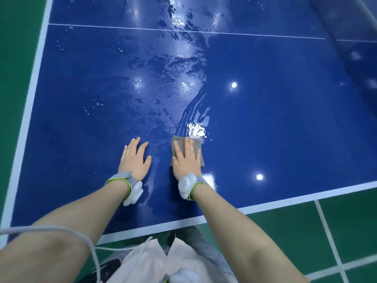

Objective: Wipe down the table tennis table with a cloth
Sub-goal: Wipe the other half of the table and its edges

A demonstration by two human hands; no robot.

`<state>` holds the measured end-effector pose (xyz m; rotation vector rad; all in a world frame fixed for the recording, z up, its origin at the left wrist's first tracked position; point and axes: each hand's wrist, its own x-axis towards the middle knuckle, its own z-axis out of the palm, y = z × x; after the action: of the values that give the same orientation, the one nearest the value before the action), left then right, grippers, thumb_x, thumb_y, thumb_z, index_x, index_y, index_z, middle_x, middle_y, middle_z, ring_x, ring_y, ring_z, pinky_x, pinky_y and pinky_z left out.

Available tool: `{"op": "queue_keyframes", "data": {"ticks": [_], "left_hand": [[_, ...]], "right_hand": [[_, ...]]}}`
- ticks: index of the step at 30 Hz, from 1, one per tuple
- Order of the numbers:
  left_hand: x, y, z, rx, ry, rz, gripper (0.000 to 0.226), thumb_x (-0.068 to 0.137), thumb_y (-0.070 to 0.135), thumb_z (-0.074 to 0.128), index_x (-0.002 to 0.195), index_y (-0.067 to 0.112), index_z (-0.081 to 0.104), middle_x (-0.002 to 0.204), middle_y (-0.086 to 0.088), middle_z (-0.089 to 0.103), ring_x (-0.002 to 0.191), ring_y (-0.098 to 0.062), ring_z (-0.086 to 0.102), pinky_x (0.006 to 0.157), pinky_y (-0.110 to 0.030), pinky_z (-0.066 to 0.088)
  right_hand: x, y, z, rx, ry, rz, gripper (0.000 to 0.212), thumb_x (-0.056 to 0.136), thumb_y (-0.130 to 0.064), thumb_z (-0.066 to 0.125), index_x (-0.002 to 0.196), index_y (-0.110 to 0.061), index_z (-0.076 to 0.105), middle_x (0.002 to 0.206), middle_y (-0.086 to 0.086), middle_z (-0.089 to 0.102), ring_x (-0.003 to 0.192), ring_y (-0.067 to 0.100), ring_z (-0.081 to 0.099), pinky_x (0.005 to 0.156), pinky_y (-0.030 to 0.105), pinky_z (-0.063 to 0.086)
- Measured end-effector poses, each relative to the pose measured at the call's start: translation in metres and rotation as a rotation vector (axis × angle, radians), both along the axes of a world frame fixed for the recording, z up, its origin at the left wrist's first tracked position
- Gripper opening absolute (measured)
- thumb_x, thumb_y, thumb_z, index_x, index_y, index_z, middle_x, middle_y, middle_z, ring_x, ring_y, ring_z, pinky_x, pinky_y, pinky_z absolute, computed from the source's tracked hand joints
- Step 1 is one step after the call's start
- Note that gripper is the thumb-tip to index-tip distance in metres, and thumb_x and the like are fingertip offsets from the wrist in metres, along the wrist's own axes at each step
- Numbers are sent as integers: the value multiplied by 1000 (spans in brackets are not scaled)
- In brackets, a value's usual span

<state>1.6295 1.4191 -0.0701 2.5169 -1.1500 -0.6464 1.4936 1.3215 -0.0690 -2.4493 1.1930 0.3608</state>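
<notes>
A green sports floor (346, 227) with white court lines runs round a glossy blue table (275, 119), edged in white and crossed by a thin white centre line (142, 28). Ceiling lamps glare off the top.

The cloth (196, 147), a small grey folded rectangle that looks soft and damp, lies flat on the table near its near edge. The right hand (186, 158) presses down on the cloth with fingers straight and spread, nothing curled round it. The left hand (134, 159) lies just to the left of the cloth, palm flat on the bare table, fingers relaxed, holding nothing. Each wrist carries a grey strap with a white puffy tracker (186, 185).

From the cloth a streaky wet film (173, 68) stretches away toward the centre line and spreads left of the cloth; right of the cloth the top looks smooth and dry.

Risks, as I judge them: the flat palm has no hold on the cloth, so a fast stroke could leave it bunched or behind. The left hand bears weight on a slick film and could slide. A sodden cloth would only push water about and leave streaks. A white cable (92, 248) hangs near the table's near edge and could catch an arm.
</notes>
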Motion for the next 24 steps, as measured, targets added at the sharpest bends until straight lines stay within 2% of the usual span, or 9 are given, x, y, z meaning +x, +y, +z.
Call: {"op": "queue_keyframes", "data": {"ticks": [3,5,7,9,12,15,20,22,24], "left_hand": [[0,-4,0,-1,-7,2,50,97,27,40,144,16,28,156,-3,9,144,-16,0,115,-28,-7],[3,-6,0,-1,-8,1,50,98,28,39,145,17,28,156,-2,9,144,-16,0,115,-28,-7],[4,-7,0,5,-3,-3,49,98,28,38,145,18,27,156,-1,9,144,-15,0,115,-28,-7],[4,-6,0,6,0,2,49,98,28,38,145,19,27,156,0,9,144,-14,-1,115,-27,-7],[4,-6,-1,2,1,8,50,98,28,38,145,20,26,156,1,8,144,-13,-2,115,-27,-7],[3,-7,-1,-3,2,22,50,98,28,38,145,19,26,156,0,7,144,-13,-2,115,-27,-7],[-3,-9,-4,-30,-16,61,49,97,27,40,144,18,28,156,0,9,144,-13,0,115,-27,-7],[-4,-10,-5,-39,-28,75,49,97,27,41,143,18,30,156,-1,11,144,-14,1,115,-27,-7],[-5,-13,-7,-55,-43,103,48,96,26,43,142,17,32,155,-2,14,144,-16,3,115,-27,-7]], "right_hand": [[4,4,-4,4,-24,231,55,99,-37,8,152,-25,3,159,8,-13,146,22,-15,114,44,-13],[-4,-9,-5,-6,-63,299,66,90,-43,-5,152,-25,7,159,7,-10,146,21,-12,114,39,-15],[-16,-29,-7,-27,-53,237,54,100,-37,7,152,-26,7,159,5,-11,146,19,-13,115,39,-14],[-26,-51,-7,-68,-15,68,51,104,-31,19,152,-26,4,159,4,-13,146,18,-14,118,42,-8],[-29,-75,-5,-80,38,-103,52,104,-29,19,152,-24,1,159,7,-14,146,19,-15,117,41,-9],[-20,-74,-4,-87,53,-129,53,104,-30,19,152,-23,-1,158,9,-15,145,22,-17,116,44,-12],[10,-49,-6,-81,2,67,53,104,-34,17,152,-26,-2,158,8,-15,145,21,-17,114,43,-15],[21,-41,-7,-79,-25,168,57,99,-45,4,152,-26,1,159,8,-12,146,21,-15,113,43,-16],[23,-43,-11,-61,-53,256,75,83,-50,-12,152,-27,5,159,6,-9,146,20,-12,113,41,-17]]}}
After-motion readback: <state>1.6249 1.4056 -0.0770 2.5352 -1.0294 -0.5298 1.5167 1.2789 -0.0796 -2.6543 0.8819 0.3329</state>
